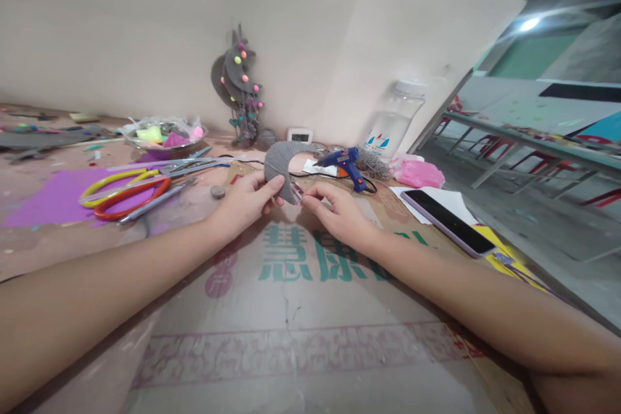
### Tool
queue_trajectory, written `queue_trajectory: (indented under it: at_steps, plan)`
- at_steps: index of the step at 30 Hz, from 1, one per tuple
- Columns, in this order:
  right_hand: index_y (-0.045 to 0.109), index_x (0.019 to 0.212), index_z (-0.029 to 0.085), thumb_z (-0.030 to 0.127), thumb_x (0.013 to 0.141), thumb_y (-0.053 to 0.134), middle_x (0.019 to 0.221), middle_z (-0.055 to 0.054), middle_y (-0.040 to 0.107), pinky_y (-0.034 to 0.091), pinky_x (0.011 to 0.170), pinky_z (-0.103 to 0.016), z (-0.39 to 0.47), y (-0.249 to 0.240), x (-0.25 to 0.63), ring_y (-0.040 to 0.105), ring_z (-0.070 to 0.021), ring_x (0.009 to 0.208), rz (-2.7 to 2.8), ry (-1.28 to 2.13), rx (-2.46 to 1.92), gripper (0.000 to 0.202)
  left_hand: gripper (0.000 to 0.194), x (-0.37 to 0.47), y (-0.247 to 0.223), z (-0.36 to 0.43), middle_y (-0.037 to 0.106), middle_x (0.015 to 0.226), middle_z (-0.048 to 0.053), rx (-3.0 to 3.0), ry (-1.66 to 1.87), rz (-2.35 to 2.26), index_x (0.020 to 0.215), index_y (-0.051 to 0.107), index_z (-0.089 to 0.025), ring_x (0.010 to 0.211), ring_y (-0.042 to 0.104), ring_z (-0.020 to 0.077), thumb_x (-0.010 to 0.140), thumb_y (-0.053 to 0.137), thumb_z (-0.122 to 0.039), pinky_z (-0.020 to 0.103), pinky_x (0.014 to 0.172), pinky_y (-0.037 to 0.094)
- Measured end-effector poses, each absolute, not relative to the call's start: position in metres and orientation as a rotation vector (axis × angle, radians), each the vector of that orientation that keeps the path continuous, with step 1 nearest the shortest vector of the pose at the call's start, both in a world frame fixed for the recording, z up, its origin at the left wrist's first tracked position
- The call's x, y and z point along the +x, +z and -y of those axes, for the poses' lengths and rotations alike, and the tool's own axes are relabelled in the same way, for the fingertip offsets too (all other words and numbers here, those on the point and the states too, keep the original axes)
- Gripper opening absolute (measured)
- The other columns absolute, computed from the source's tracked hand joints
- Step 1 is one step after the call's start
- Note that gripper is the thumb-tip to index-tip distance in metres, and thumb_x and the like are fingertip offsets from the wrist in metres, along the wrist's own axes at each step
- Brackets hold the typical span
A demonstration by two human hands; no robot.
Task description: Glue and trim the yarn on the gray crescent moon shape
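- Surface: pinkish table [48, 259] with a printed cardboard sheet [242, 317] on it, pale wall [145, 26] behind.
- Room: to the right, grey floor, a long table [509, 124] with several red stools [543, 165], one lit lamp [529, 24].
- Counts, right side: 1 blue glue gun [347, 160], 1 bottle [388, 126], 1 phone [449, 223], 1 pink bag [420, 171].
- Counts, back and left: 1 small display [299, 136], 1 bowl [162, 151] of colored bits, 1 grey beaded ornament [233, 77] against the wall, 1 purple sheet [53, 194]. Scissors [187, 167] show one yellow and one red loop; can't tell if one pair or two.
- Grey yarn-wrapped crescent [277, 168]: 1, held up over the cardboard's far part, left of the glue gun.
- Left hand [247, 197]: closed, crescent gripped between thumb and fingers.
- Right hand [334, 210]: narrow, fingertips together at the crescent's lower tip. Can't tell what's between them.
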State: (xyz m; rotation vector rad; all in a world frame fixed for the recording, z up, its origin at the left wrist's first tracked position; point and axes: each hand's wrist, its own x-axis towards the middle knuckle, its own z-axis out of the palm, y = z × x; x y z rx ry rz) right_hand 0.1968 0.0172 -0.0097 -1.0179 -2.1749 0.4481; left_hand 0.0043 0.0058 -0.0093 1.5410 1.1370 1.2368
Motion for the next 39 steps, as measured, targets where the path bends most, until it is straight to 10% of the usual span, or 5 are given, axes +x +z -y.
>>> queue_trajectory:
  at_steps: [39]
  plan:
    - [0.061, 0.076, 0.018, 0.030, 0.089, 0.052, 0.083, -0.003, 0.067, 0.045, 0.079, -0.030, -0.0208, -0.0101, 0.1993, 0.060, -0.0159, 0.080, 2.116, 0.487, -0.951, 0.020, 0.033, 0.0049, -0.0144, -0.0070, 0.059, 0.062, -0.001, 1.391, 1.216, -1.033, 0.071, 0.059, -0.016, 0.048, 0.048, 0.0090, 0.080, 0.064, -0.048, 0.021, 0.046, 0.036]
